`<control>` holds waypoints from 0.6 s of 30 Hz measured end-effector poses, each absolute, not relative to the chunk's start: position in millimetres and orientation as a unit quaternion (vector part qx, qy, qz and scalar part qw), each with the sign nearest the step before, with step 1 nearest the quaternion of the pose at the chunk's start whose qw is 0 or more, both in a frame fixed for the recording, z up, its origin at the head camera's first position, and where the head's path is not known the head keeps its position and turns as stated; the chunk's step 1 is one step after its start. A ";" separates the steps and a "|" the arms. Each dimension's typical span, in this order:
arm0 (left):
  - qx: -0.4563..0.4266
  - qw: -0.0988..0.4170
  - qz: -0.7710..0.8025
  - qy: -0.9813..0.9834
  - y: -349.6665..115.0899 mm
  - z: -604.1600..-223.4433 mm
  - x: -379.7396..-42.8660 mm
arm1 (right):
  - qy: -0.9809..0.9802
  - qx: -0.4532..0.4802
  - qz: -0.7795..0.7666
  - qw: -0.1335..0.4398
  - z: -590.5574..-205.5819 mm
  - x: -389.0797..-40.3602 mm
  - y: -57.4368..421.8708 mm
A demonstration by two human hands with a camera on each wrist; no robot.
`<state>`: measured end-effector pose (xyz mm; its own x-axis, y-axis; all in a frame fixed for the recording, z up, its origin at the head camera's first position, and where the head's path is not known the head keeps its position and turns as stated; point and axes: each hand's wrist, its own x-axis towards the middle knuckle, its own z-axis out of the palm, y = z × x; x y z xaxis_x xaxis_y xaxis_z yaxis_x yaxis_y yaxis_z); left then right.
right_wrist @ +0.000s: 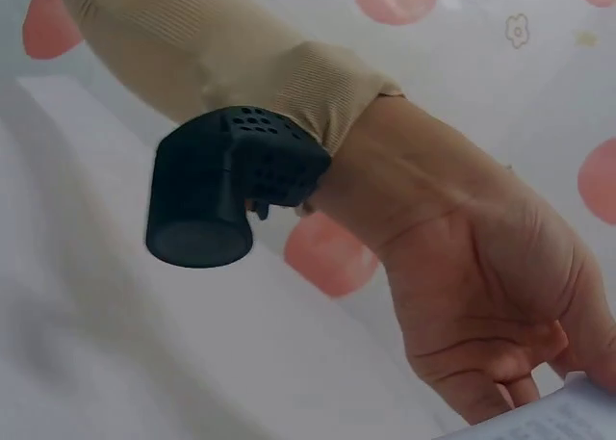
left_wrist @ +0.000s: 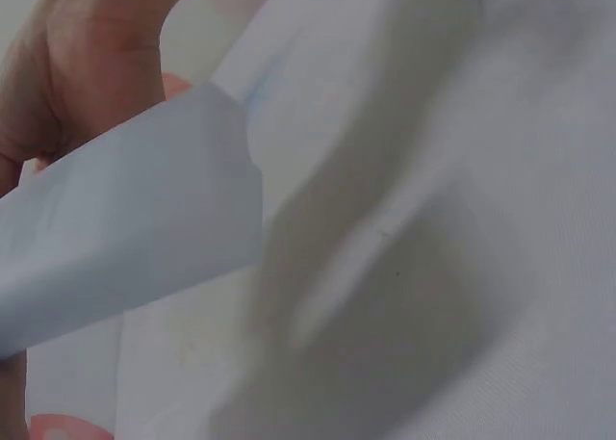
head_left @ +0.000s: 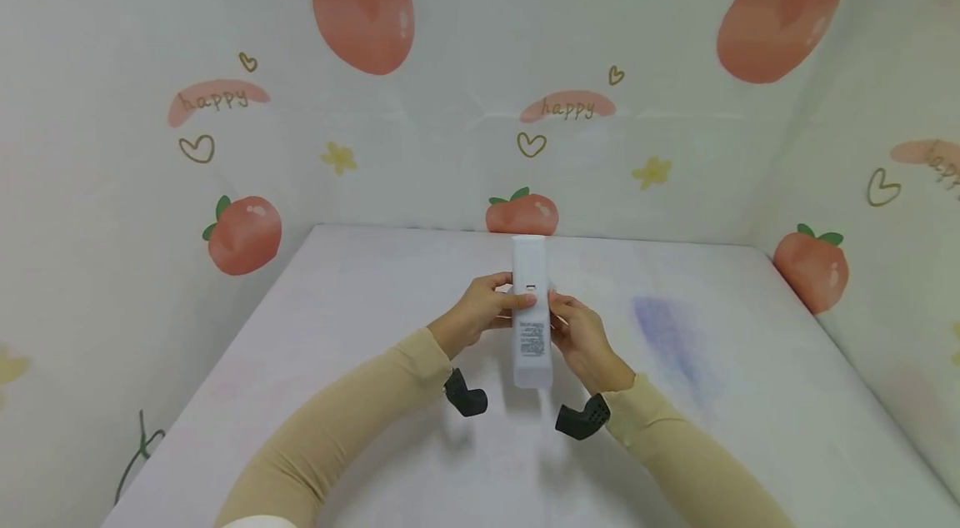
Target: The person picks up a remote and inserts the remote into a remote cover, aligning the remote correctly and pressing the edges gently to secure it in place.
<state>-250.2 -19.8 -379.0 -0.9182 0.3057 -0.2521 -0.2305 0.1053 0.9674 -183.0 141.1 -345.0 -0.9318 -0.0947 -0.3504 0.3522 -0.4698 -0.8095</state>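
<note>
A long white box-shaped device (head_left: 531, 261) with a small dark-edged slot and a block of grey print is held up over the table in the head view. My left hand (head_left: 478, 313) grips it from the left, thumb lying across its printed face. On the opposite side, my right hand (head_left: 588, 345) holds its edge with bent fingers, partly hidden behind it. The left wrist view shows the device's plain end (left_wrist: 183, 190) close up, and a strip of the printed face (right_wrist: 568, 416) shows at the bottom corner of the right wrist view.
A white-covered table (head_left: 390, 278) lies under both hands, with a bluish smudge (head_left: 671, 345) at right. Fruit-printed white cloth (head_left: 450, 136) hangs behind and at the sides. Black cameras sit on the left wrist (head_left: 465, 395) and right wrist (head_left: 583, 418). A green cord (head_left: 141, 449) hangs at lower left.
</note>
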 end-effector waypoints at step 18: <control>0.062 0.231 0.623 0.744 -15.9 -374.3 -248.5 | 0.550 0.147 -0.819 0.073 -382.1 -225.1 149.9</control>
